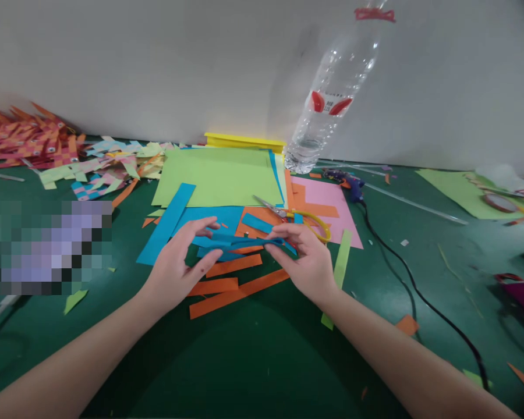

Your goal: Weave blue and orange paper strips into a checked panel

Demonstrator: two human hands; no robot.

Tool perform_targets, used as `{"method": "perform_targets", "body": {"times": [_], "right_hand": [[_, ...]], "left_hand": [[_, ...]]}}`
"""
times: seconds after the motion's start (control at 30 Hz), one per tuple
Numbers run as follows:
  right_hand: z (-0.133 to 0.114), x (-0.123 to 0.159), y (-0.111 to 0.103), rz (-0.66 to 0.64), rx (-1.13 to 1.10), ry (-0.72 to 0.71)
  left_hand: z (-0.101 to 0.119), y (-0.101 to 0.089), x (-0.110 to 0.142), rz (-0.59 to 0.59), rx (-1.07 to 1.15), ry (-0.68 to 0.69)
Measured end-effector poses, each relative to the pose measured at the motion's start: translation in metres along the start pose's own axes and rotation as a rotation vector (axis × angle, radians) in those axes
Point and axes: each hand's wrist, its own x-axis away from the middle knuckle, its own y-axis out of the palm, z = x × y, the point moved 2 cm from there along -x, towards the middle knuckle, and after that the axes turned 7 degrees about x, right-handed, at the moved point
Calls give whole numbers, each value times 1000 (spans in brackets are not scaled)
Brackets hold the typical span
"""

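My left hand [181, 263] and my right hand [304, 258] meet over the green table, both pinching a small bundle of blue paper strips [233, 242]. The left fingers curl round the strips' left end, the right fingers close on the right end. Under and in front of the hands lie several orange paper strips [231, 288]. A wide blue strip [166, 224] lies to the left. Scissors with yellow handles [299, 219] rest just behind my right hand on orange paper.
Green, blue, orange and pink sheets [220, 174] are stacked behind the hands. A clear plastic bottle [332, 93] stands by the wall. A blue glue gun [351, 185] with a black cable [419, 297] lies right. Woven paper pieces [48, 151] pile at the far left.
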Motion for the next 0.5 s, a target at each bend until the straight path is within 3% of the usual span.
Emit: {"method": "perform_targets", "body": {"times": [0.13,0.3,0.37,0.5], "right_hand": [[-2,1,2,-43,92,-110],[2,-2,2,-142,296,-261],[6,-5,-1,-135,349,-217],[23,-16,-20,84,354,-2]], "left_hand": [[1,2,1,-94,-62,62],[1,4,0,-86,-121,84],[2,4,0,-75,-135,83],[2,2,1,-71,-141,71]]}}
